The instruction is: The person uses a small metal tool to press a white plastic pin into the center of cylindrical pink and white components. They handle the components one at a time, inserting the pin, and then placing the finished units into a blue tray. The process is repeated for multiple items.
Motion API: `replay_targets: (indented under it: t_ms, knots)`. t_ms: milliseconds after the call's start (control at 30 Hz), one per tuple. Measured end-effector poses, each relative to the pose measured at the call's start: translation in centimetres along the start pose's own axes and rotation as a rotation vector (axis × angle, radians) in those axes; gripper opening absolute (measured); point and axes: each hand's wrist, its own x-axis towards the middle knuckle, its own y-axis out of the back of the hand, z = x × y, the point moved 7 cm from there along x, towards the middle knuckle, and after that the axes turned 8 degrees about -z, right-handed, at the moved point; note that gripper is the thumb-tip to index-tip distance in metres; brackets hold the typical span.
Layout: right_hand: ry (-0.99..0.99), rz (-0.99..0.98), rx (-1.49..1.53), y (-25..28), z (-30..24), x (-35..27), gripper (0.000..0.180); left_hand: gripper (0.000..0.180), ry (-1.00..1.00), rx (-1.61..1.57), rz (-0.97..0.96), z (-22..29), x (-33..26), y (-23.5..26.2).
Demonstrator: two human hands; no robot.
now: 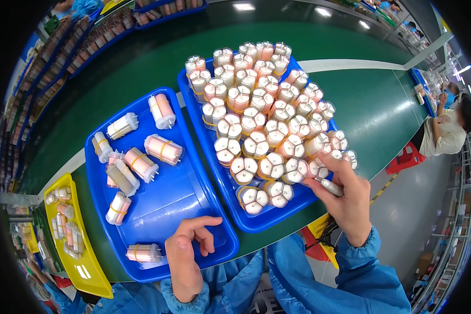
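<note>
Left hand: rested on the near rim of the left blue plastic tray, fingers loosely curled, grip empty.
Right hand: grip closed around a small silvery cylinder at the right tray edge.
Bundles: pink-and-white tubes banded in threes, upright, packed tight.
Counter: smooth green.

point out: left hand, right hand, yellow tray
left hand (pixel 186 251), head view, back of the hand, resting on the near blue tray.
right hand (pixel 345 196), head view, back of the hand.
yellow tray (pixel 89 272), head view, bare near end.
</note>
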Motion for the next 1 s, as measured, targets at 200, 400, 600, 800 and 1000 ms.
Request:
replay_targets:
  t_ms: [200, 400, 600, 800, 1000]
  knots:
    - [-0.053, 0.170, 0.022, -0.7, -0.1, -1.0, 0.052, 0.061, -0.050, -0.041, 0.009, 0.2, -0.4, 0.6]
    - [-0.027, 0.112, 0.327, -1.0, 0.8, -1.4, 0.053, 0.037, -0.255, 0.264, 0.175, 5.3, -0.9, 3.0]
    - [0.236, 0.214, 0.365, -0.1, 1.0, -3.3, 0.014, 0.039, -0.248, 1.081, 0.245, 10.5, 1.7, 5.2]
    - [0.589, 0.028, 0.556, -0.8, -4.4, -3.0, 0.021, 0.054, -0.349, 1.234, -0.072, 9.4, 7.2, 3.7]
    - [0.826, -0.271, 0.817, -3.8, -10.8, -3.1, 0.026, 0.042, -0.368, 1.415, -0.105, 5.5, 8.9, 3.4]
